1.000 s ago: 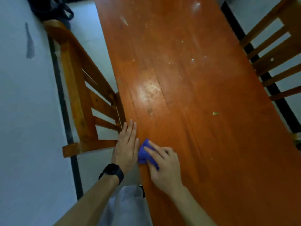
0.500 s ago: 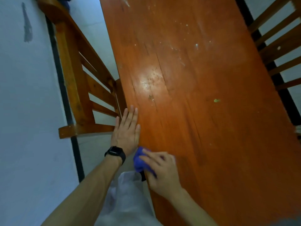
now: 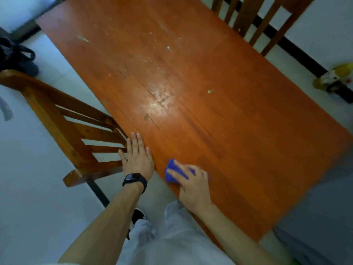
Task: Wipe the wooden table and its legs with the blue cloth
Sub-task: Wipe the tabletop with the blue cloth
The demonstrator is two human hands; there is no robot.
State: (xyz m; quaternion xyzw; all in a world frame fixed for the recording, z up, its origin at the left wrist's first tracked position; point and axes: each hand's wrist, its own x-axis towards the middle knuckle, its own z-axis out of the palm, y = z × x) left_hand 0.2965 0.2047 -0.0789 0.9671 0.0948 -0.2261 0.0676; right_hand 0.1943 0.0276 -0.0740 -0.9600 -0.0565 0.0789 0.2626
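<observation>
A long reddish wooden table [image 3: 219, 111] fills the middle of the head view, with pale specks and a worn shiny patch on its top. My right hand [image 3: 193, 186] presses a bunched blue cloth [image 3: 172, 172] onto the tabletop close to the near left edge. My left hand [image 3: 137, 158], with a black watch on the wrist, lies flat with fingers apart on that same edge, just left of the cloth. The table legs are hidden under the top.
A wooden chair [image 3: 76, 131] stands tight against the table's left side, beside my left hand. Another wooden chair [image 3: 263, 20] is at the far right. A dark bag [image 3: 15, 58] lies on the floor at left, and a yellow-green bottle [image 3: 336, 77] at right.
The view has swung, so the table now runs diagonally. My right hand has slid the cloth to the right, away from my left hand, which stays flat on the edge.
</observation>
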